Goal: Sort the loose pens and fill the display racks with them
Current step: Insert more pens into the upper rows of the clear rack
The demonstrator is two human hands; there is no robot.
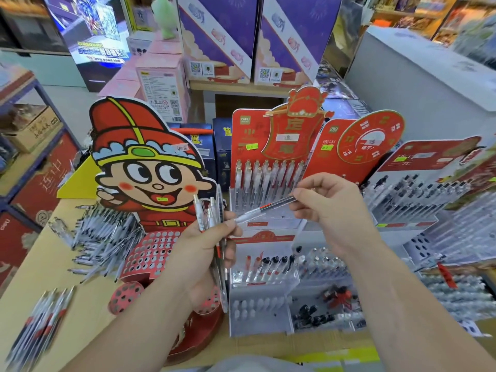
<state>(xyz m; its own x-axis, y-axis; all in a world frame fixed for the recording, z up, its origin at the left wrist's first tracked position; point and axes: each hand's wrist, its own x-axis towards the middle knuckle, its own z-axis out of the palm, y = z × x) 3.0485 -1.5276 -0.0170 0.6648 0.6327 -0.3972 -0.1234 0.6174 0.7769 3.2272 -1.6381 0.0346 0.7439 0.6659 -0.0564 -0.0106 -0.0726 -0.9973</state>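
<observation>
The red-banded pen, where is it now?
Head view, centre: the pen is in mid-air before the red rack, pinched by the right hand, its other end at the left hand, which grips a bundle of pens.

Just beyond the pen [271, 207] my right hand [330, 208] pinches, I read "deli" on the red rack header [244, 135] and a large "定" on its scroll sign [291, 150]. Right of that, another red card [330, 157] shows "deli" and "连中". Far left of the pens [200, 210] my left hand [204, 253] grips, a red box [51, 181] reads "连中".
</observation>
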